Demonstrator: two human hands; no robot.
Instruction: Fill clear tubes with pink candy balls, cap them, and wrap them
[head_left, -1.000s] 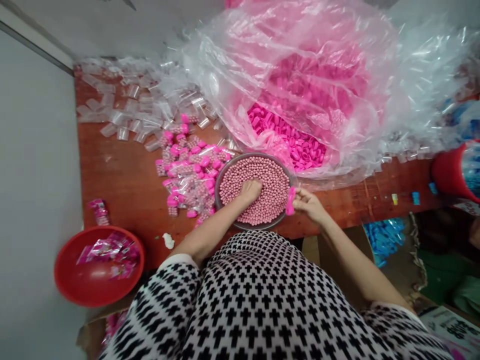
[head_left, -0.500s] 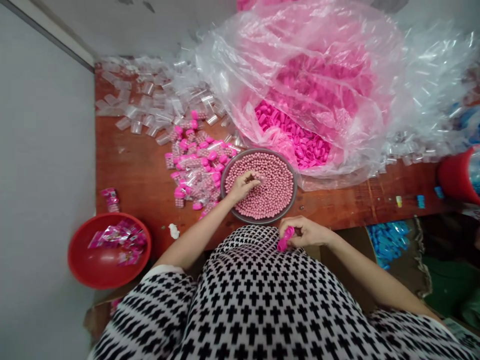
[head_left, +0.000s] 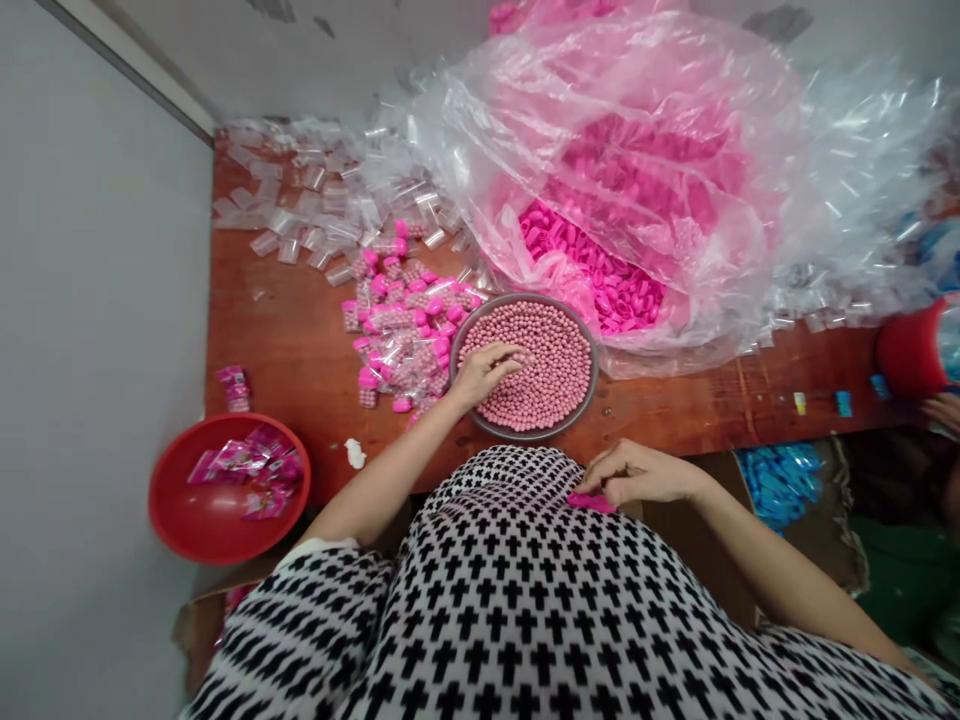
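Over a grey bowl [head_left: 457, 400] of small pink beads [head_left: 536, 400], my left hand [head_left: 484, 375] is closed in a pinch. Something small and pale shows at its fingertips, too small to name. My right hand [head_left: 637, 472] is bent over my lap at the table's front edge, its fingers closed around bright pink plastic caps [head_left: 591, 501], partly hidden beneath the fingers. Left of the bowl lies a heap of bead-filled clear tubes [head_left: 409, 320] with pink caps. A large clear plastic bag [head_left: 510, 110] behind the bowl holds many more pink caps [head_left: 622, 290].
Empty clear tubes [head_left: 300, 215] are strewn at the back left, more clear plastic pieces [head_left: 862, 200] at the back right. A red bowl [head_left: 169, 510] with pink packets stands front left. A red bucket [head_left: 911, 350] and another person's hand [head_left: 943, 410] appear far right, blue packets [head_left: 780, 485] below.
My right hand has turned palm down, and the pink caps in it now lie mostly under its fingers. My left hand stays over the beads. Another person's hand has appeared at far right.
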